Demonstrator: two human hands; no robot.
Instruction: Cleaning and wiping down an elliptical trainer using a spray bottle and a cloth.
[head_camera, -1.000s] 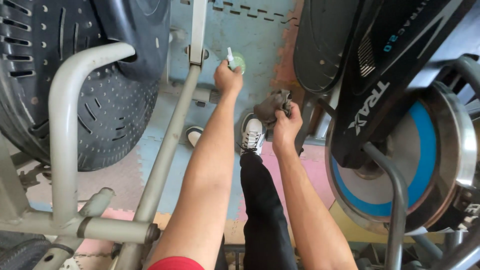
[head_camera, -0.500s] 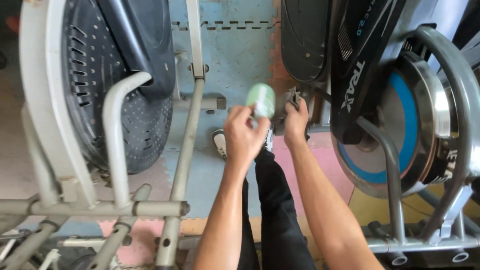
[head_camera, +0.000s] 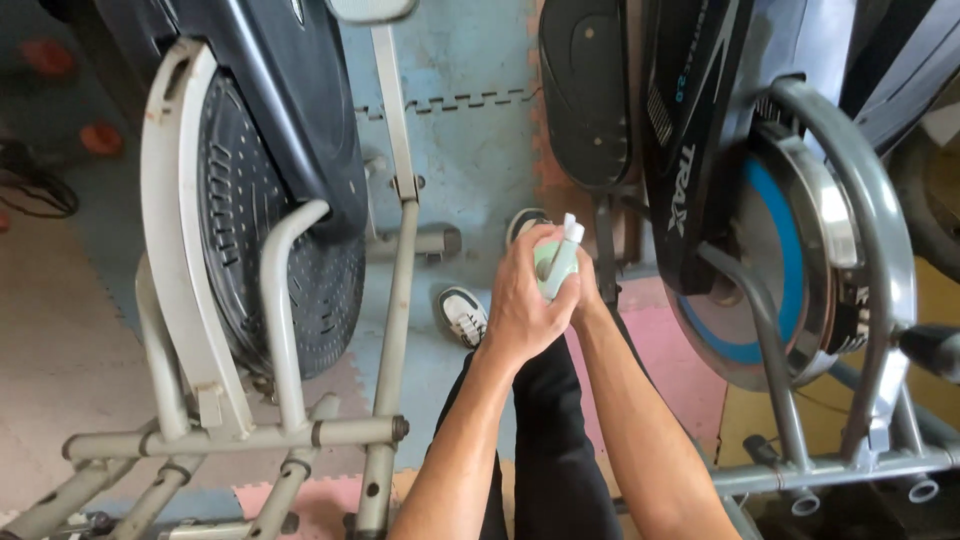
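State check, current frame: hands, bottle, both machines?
left hand: wrapped around the pale green spray bottle, held upright
right hand: closed against the bottle's far side
grey exercise machine: standing on the floor mats, untouched
black and blue exercise machine: standing, untouched

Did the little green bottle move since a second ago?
Yes. The green bottle came away from the grey upright bar, toward the black machine, now between both hands.
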